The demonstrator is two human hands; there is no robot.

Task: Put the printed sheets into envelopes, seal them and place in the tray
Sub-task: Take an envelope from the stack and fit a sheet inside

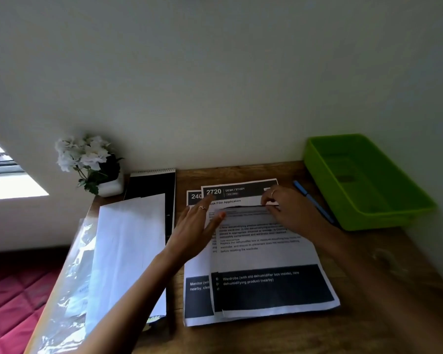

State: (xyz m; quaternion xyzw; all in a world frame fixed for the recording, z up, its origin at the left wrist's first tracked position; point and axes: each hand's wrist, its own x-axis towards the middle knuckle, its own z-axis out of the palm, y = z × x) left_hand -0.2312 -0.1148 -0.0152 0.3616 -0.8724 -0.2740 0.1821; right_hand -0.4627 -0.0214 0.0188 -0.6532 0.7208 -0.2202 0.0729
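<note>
A stack of printed sheets [261,254] with dark header and footer bands lies on the wooden desk [384,290]. The top sheet's upper edge is lifted and curled toward me. My right hand [289,210] pinches that lifted edge near its right corner. Over the sheets' left side my left hand [197,226] is held flat with straight fingers, at the lifted edge. White envelopes [128,251] lie to the left, partly on a clear plastic sleeve [69,277]. The green tray [363,182] stands at the back right with nothing visible inside.
A blue pen [312,200] lies between the sheets and the tray. A black spiral notebook [154,185] sits under the envelopes at the back. A white flower pot [97,167] stands in the back left corner by the wall. A red quilted surface [16,290] lies below the desk's left edge.
</note>
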